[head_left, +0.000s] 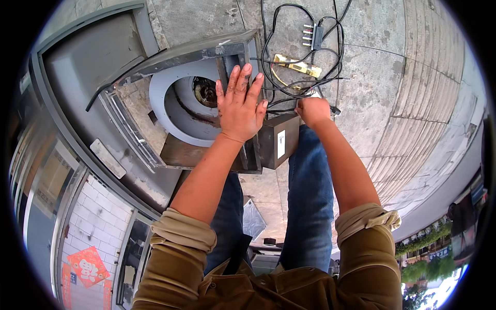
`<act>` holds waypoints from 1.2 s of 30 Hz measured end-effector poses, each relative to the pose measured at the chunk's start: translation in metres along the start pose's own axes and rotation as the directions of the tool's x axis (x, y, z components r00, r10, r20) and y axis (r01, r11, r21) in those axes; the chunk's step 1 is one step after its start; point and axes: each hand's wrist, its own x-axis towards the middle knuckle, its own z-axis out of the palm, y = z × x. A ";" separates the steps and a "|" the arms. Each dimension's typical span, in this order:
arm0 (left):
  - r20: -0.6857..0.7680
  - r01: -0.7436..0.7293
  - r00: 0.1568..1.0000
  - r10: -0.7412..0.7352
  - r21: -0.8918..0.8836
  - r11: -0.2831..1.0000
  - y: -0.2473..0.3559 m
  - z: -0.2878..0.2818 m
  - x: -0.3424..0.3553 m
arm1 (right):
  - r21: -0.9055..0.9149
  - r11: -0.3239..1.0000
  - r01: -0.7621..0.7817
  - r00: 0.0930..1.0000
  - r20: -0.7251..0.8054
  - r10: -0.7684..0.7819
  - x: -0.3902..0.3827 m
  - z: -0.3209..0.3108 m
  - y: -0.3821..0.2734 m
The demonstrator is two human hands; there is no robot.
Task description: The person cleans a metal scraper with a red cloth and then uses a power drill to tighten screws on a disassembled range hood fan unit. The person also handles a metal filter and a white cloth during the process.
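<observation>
Blower housing (191, 103) lies on the pavement (372, 77); my left hand (240, 106) presses flat on it, fingers spread. My right hand (312, 111) grips black cables (281, 57), fingers closed.

My left hand (238, 106) flat on blower housing (181, 103) on pavement (372, 77). Metal box (279, 142) just right of it; my right hand (312, 111) behind box, cable tangle (302, 57) beyond.

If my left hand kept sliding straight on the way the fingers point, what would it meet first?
Probably the metal frame edge of the fan housing, just past the left hand. Beyond that lies bare concrete paving. Depth is hard to judge here.
</observation>
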 end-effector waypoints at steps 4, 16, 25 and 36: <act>-0.003 -0.005 1.000 0.005 0.029 1.000 -0.002 -0.004 0.006 | -0.024 0.985 -0.172 0.973 -0.162 0.166 -0.017 -0.027 0.040; -0.024 0.010 1.000 -0.010 0.004 1.000 -0.002 -0.012 -0.003 | 0.600 0.791 -0.121 0.790 -0.424 0.442 -0.089 -0.013 0.049; -0.117 -0.017 0.993 0.016 -0.010 1.000 -0.005 -0.003 -0.006 | 0.553 0.833 -0.025 0.790 -0.500 0.355 0.030 -0.013 0.043; -0.094 0.020 0.995 -0.016 0.038 0.999 0.000 -0.004 -0.007 | 0.711 0.699 0.074 0.868 -0.390 0.306 0.027 0.009 0.041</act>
